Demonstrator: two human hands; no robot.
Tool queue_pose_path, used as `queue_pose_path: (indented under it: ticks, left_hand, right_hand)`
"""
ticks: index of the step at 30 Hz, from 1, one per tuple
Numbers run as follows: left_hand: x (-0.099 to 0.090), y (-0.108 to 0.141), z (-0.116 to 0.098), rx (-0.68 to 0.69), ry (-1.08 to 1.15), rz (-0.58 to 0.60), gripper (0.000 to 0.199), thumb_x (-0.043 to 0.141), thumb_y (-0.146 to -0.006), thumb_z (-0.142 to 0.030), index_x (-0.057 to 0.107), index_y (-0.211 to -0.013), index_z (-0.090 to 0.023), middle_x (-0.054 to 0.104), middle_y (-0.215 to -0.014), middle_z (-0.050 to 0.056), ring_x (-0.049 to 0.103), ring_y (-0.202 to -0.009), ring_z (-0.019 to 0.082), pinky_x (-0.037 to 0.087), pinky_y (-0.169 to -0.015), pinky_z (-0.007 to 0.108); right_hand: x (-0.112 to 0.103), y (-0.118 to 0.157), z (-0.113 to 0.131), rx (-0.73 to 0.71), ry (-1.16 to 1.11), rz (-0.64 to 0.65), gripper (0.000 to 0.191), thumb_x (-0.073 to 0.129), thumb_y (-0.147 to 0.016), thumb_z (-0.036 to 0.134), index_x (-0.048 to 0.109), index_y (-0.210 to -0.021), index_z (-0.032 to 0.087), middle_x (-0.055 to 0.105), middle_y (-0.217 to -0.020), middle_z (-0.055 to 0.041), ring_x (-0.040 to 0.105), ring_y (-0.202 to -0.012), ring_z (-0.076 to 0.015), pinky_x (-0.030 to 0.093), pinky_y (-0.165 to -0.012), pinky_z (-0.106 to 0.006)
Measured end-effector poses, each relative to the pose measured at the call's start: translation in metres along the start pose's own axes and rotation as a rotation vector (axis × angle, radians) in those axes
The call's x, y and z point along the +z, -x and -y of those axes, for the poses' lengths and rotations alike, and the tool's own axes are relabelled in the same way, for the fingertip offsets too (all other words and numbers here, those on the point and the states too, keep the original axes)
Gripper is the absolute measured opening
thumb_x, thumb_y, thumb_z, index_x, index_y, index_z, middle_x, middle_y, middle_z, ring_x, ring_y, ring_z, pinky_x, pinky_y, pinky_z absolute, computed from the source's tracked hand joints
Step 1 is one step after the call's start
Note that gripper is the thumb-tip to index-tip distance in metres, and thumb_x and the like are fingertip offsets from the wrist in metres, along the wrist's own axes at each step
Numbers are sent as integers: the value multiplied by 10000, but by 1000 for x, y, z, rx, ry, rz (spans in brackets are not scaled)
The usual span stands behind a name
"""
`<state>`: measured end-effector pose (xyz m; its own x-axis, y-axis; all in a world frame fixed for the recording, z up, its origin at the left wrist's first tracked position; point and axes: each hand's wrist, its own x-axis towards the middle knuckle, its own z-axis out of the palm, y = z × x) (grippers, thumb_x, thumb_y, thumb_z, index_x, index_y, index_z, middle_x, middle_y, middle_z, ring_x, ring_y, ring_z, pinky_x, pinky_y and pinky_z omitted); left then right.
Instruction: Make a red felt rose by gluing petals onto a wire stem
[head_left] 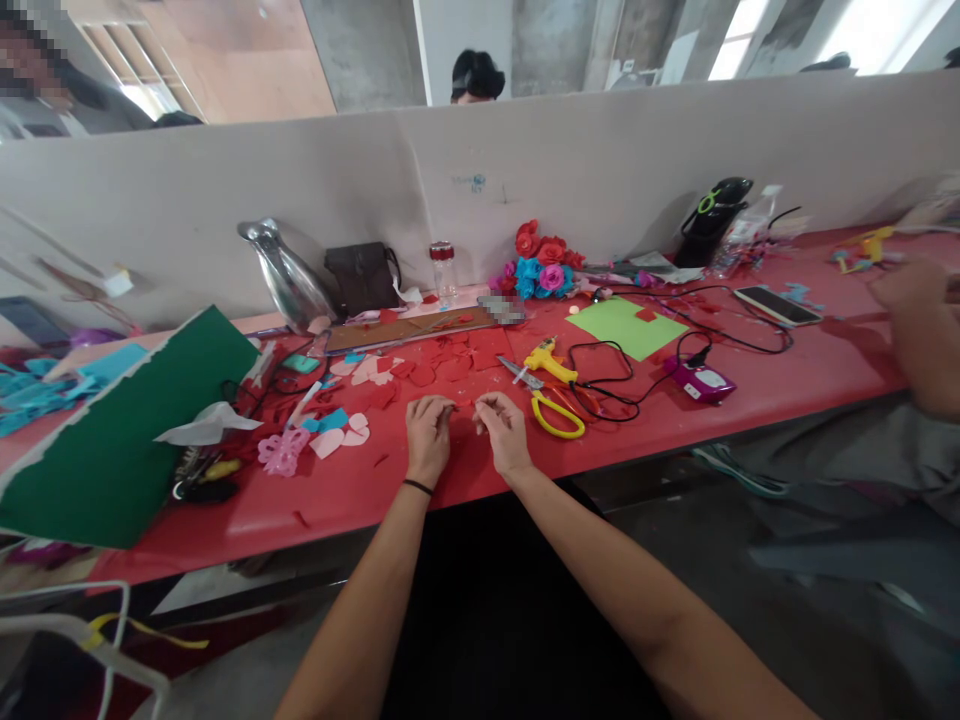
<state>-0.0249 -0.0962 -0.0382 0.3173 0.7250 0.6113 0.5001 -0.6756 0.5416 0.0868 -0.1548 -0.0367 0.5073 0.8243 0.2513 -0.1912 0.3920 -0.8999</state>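
Observation:
Close to the table's front edge, my left hand point(428, 438) is closed in a pinch, with a dark band at its wrist. Facing it, my right hand point(504, 434) also pinches, and a small red piece shows at its fingertips. What the left fingertips hold is too small to make out. Scissors with yellow handles point(559, 415) lie just right of my right hand. Behind them rests a yellow glue gun point(551, 360) with a black cord. Red paper petals point(450, 362) are scattered beyond my hands, and pink paper petals point(352, 435) lie to the left.
A green board point(127, 440) leans at the left, near a pink flower-like ornament point(283, 452). Along the partition stand a metal jug point(285, 275), a jar point(443, 275) and paper flowers point(544, 265). A purple power adapter point(701, 380) and a phone point(778, 306) lie right; another person's arm point(926, 330) is there.

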Motion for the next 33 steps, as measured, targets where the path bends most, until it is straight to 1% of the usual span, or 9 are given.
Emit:
queue_pose_path:
  ticks: [5, 12, 15, 20, 24, 29, 31, 33]
  left_hand:
    - [1, 0, 1, 17, 28, -5, 197, 444, -878, -241, 616, -785, -217, 641, -832, 54, 505, -828, 208, 372, -781, 348]
    - [1, -1, 0, -11, 68, 13, 209, 423, -883, -227, 586, -752, -215, 636, -805, 44, 513, -803, 199, 364, -786, 346]
    - [2, -1, 0, -9, 68, 14, 210, 424, -880, -217, 580, -739, -210, 636, -805, 49, 505, -801, 201, 356, -785, 348]
    - [2, 2, -2, -31, -40, 31, 206, 439, -878, -230, 608, -762, -214, 651, -879, 71, 471, -876, 238, 315, -756, 370]
    - [2, 4, -6, -38, -120, -3, 188, 468, -870, -237, 634, -781, -230, 653, -905, 78, 450, -897, 257, 279, -734, 386]
    - [0, 4, -5, -28, -161, -75, 182, 481, -865, -249, 647, -792, -242, 647, -924, 82, 452, -911, 264, 263, -739, 404]
    - [-3, 4, -3, -12, -149, -74, 178, 488, -861, -260, 646, -782, -247, 646, -931, 77, 458, -920, 263, 265, -747, 408]
    - [-7, 4, -1, 3, -112, -45, 187, 482, -863, -271, 641, -769, -250, 641, -935, 71, 466, -932, 260, 273, -762, 408]
  right_hand:
    - [2, 0, 3, 6, 13, -1, 107, 576, -730, 300, 555, -709, 198, 504, -553, 52, 433, -465, -84, 368, -475, -223]
    - [0, 0, 0, 16, 37, -6, 88, 548, -733, 272, 549, -694, 194, 500, -542, 55, 430, -463, -83, 355, -472, -221]
    - [1, 0, 0, 18, 11, -19, 94, 560, -737, 286, 534, -720, 197, 518, -562, 55, 439, -468, -82, 365, -476, -217]
    - [3, -1, 1, 18, 17, -28, 89, 587, -708, 271, 552, -734, 193, 506, -558, 62, 431, -464, -78, 365, -463, -210]
    - [2, -2, -1, 31, 31, -49, 68, 566, -701, 255, 574, -713, 189, 501, -535, 61, 430, -463, -82, 364, -459, -212]
    - [1, -3, -5, 69, 28, -48, 84, 571, -694, 265, 590, -717, 187, 517, -536, 55, 431, -467, -82, 357, -450, -207]
    - [1, -3, -5, 86, 26, -37, 88, 572, -694, 272, 591, -716, 188, 517, -530, 55, 431, -465, -83, 356, -448, -207]
    - [1, -3, -4, 98, 28, -15, 92, 575, -696, 281, 587, -704, 191, 516, -524, 55, 433, -459, -83, 356, -447, -209]
